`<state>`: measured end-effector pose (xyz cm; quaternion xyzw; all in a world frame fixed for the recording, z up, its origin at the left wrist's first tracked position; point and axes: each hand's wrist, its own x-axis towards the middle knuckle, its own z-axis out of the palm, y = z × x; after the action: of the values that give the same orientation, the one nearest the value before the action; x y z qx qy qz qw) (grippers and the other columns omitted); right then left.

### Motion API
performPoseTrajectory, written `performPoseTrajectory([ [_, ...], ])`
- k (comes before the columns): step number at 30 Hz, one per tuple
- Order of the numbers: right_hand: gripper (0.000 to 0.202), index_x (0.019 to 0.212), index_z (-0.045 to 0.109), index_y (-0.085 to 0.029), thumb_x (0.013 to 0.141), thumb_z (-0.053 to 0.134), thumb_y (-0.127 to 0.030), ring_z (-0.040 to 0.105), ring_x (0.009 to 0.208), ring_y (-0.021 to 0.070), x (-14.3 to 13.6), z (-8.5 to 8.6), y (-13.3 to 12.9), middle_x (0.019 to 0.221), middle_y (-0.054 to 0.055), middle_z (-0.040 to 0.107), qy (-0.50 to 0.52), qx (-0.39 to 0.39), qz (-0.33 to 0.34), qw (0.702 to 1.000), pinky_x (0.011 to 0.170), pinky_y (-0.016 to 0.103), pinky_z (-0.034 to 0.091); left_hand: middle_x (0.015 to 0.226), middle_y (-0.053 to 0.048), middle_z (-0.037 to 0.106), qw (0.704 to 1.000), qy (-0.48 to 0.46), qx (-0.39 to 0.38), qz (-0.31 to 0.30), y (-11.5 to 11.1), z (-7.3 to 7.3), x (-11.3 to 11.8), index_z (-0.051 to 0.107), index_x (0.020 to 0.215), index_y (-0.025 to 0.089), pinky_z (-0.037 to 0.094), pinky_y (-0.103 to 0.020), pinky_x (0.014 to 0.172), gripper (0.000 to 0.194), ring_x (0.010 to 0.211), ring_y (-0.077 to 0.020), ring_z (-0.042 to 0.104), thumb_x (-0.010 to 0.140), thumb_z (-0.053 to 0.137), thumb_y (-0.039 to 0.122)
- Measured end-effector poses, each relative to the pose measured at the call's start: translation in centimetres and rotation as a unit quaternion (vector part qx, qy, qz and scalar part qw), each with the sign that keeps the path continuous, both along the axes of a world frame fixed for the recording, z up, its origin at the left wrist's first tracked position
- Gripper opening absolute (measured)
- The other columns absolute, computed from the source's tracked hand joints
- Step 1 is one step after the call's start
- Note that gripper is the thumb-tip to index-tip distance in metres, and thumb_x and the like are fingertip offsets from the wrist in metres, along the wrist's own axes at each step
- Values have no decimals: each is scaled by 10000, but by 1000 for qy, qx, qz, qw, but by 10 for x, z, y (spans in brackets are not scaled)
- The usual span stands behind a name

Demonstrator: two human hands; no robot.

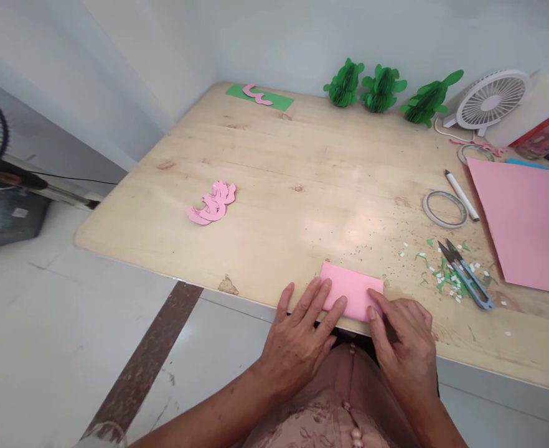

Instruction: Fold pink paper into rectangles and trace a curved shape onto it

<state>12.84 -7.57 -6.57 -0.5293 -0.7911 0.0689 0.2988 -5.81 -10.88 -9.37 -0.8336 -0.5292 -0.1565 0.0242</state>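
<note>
A small folded piece of pink paper (349,286) lies at the table's front edge. My left hand (302,330) rests on its left side with fingers stretched out and spread, pressing it flat. At the paper's right edge, my right hand (403,333) has thumb and forefinger closed on the border, its other fingers curled under. To the right of that hand, blue-handled thread snips (468,277) lie with blades apart among green and white paper scraps (447,277).
Wavy pink cutouts (213,204) lie at left; another cutout (256,94) sits on green paper (281,101). Several green paper trees (381,90) and a white fan (492,102) stand at the back. Right are a tape roll (425,208), a marker (462,196) and pink sheets (526,230).
</note>
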Motion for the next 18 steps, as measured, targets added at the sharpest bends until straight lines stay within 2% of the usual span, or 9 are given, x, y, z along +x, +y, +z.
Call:
performPoseTrajectory([
  [18,177,1001,665,-151,913,515,-182,517,697,170,-5,2,0,671,14,607,19,-19,-33,999,792,382,365,1427,-140,453,999,-41,12,-10,1,-6,0,443,1373,209,132,-518,1128,566,1346,-270,376,845,583,356],
])
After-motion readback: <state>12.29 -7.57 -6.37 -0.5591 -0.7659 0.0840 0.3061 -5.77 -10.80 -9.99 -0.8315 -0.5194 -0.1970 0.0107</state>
